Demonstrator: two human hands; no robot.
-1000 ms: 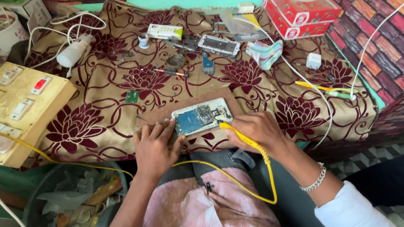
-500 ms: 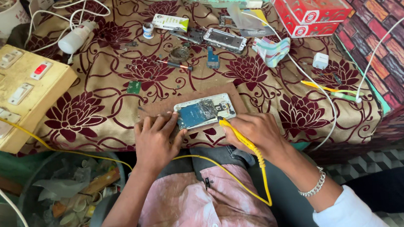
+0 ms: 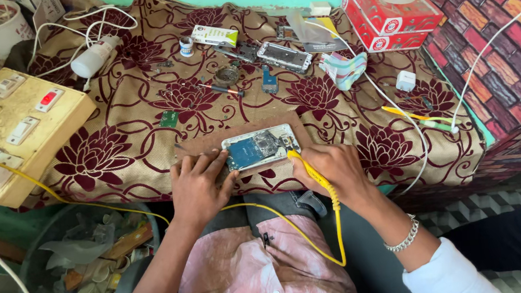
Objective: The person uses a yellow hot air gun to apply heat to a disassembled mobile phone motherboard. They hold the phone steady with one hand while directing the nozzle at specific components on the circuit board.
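Grip: left hand (image 3: 198, 186) lies flat, fingers spread, grasping nothing; its fingertips press the left edge of the opened smartphone (image 3: 260, 148) to steady it. The phone lies back-off, circuit board exposed, on a brown mat (image 3: 210, 141) at the near edge of the desk (image 3: 116, 146), which is covered by a flowered cloth. Right hand (image 3: 336, 168) is clenched around a yellow soldering iron (image 3: 313, 173), tip at the phone's right end; its yellow cord (image 3: 306, 237) loops down across the person's lap.

Far left: a yellow switchboard (image 3: 17, 133). Behind the phone: a small green circuit board (image 3: 169, 118), a second phone frame (image 3: 284, 56), a red box (image 3: 390, 16).

Risk, as judged: the left fingers sit close to the hot tip, so a slip could burn them. The slack cord could snag and drag the iron across the board.
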